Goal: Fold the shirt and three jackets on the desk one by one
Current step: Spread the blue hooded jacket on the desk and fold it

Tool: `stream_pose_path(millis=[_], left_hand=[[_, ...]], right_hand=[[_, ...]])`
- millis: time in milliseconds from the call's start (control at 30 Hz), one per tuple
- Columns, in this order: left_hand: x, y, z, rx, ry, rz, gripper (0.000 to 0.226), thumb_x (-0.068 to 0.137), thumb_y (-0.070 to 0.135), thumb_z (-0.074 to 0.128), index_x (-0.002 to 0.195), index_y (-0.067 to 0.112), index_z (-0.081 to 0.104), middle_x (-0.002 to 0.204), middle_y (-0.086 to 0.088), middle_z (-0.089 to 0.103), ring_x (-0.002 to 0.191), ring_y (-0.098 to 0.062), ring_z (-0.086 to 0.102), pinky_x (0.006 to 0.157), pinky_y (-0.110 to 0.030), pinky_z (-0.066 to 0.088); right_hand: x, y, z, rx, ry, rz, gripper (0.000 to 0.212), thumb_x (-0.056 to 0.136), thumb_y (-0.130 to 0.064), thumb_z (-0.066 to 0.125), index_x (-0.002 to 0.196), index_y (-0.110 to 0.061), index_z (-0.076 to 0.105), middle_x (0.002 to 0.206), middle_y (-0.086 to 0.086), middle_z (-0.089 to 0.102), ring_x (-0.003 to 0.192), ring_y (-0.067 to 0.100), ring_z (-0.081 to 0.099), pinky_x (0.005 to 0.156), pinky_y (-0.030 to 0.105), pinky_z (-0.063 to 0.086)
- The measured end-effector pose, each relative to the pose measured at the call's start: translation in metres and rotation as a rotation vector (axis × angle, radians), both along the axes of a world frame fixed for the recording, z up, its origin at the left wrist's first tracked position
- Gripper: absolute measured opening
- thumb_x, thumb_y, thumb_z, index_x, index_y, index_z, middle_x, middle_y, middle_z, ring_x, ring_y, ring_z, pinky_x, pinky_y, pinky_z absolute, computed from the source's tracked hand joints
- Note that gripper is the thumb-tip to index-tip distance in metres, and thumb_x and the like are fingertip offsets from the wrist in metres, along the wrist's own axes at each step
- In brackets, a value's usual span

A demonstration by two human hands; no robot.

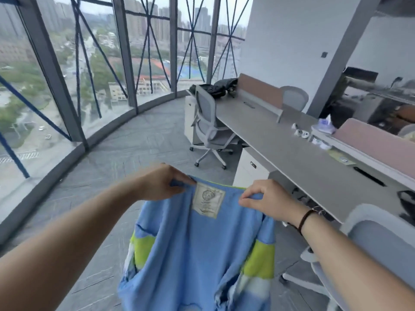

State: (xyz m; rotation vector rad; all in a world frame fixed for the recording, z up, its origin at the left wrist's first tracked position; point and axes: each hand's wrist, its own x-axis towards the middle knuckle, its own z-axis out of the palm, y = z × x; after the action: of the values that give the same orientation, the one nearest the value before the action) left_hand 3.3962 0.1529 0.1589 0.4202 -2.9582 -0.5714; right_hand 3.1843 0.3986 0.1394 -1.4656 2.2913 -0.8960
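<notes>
Held up in mid-air over the grey floor: a light-blue knitted jacket with lime-green and white sleeve bands (197,254), hanging loose from its collar, a cream woven label (208,202) facing the camera just below the neckline. Pinched at the left side of the collar by the left hand (160,184), thumb and fingers curled together on the blue fabric. Clamped at the right side of the collar by the right hand (266,197), fingertips pressed down on the edge, a dark cord bracelet (304,219) around that wrist. Both sleeves drooping at the sides, lower hem cut off by the bottom of the frame. Well clear of the desk, not touching it.

Off to the right, a long grey desk with pink divider panels (292,151); on its far end, a crumpled black jacket (219,86). Small white items and a tissue pack (325,125) farther along the surface. Pulled up to the desk, a grey mesh office chair (207,126); another chair's grey backrest (377,239) close at lower right. Beyond, curved floor-to-ceiling windows (94,63) with a rainy city outside.
</notes>
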Motion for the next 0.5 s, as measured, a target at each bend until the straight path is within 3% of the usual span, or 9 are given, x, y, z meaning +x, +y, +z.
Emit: stream_pose_path(millis=[67,167,233,300,400,500], left_hand=[[-0.027,-0.004,-0.002,-0.016,-0.016,-0.056,0.04,0.092,0.025,0.065,0.117,0.055,0.068,0.075,0.028,0.05,0.062,0.002,0.052,0.065,-0.019,0.038],[-0.076,-0.011,-0.01,0.019,-0.085,-0.14,0.038,0.097,0.02,0.062,0.125,0.045,0.068,0.077,0.03,0.047,0.051,0.016,0.046,0.057,-0.003,0.03],[-0.11,-0.017,-0.017,0.009,-0.12,-0.189,0.04,0.098,0.02,0.06,0.131,0.044,0.063,0.08,0.037,0.047,0.051,0.022,0.043,0.057,0.0,0.03],[-0.145,-0.027,-0.025,0.031,-0.149,-0.238,0.046,0.097,0.022,0.061,0.133,0.05,0.058,0.091,0.044,0.058,0.07,0.026,0.052,0.065,0.004,0.03],[-0.204,-0.045,-0.032,0.029,-0.21,-0.312,0.05,0.095,0.026,0.064,0.132,0.058,0.055,0.124,0.044,0.054,0.109,0.013,0.059,0.081,0.006,0.029],[-0.265,-0.064,-0.026,-0.045,-0.274,-0.397,0.045,0.095,0.045,0.065,0.136,0.058,0.052,0.138,0.037,0.05,0.124,0.007,0.053,0.102,-0.012,0.037]], right_hand=[[-0.016,0.006,-0.009,0.062,0.012,-0.035,0.021,0.079,-0.032,0.084,0.069,-0.046,0.072,0.08,-0.023,0.07,0.085,-0.005,0.064,0.081,0.014,0.046],[-0.047,0.012,-0.022,0.117,-0.03,-0.086,0.009,0.081,-0.036,0.082,0.075,-0.04,0.077,0.078,-0.034,0.068,0.086,-0.011,0.064,0.079,0.008,0.043],[-0.073,0.011,-0.032,0.109,-0.063,-0.14,0.009,0.081,-0.038,0.081,0.073,-0.038,0.077,0.081,-0.032,0.07,0.087,-0.01,0.065,0.083,0.014,0.047],[-0.103,0.007,-0.041,0.068,-0.093,-0.204,0.008,0.081,-0.04,0.081,0.076,-0.034,0.08,0.082,-0.028,0.073,0.087,-0.008,0.066,0.084,0.018,0.049],[-0.148,-0.002,-0.052,0.039,-0.129,-0.267,0.011,0.083,-0.039,0.08,0.081,-0.029,0.082,0.083,-0.028,0.073,0.087,-0.01,0.066,0.083,0.018,0.051],[-0.195,-0.015,-0.058,0.021,-0.176,-0.303,0.012,0.084,-0.038,0.079,0.082,-0.026,0.083,0.081,-0.025,0.074,0.081,-0.009,0.067,0.076,0.018,0.049]])
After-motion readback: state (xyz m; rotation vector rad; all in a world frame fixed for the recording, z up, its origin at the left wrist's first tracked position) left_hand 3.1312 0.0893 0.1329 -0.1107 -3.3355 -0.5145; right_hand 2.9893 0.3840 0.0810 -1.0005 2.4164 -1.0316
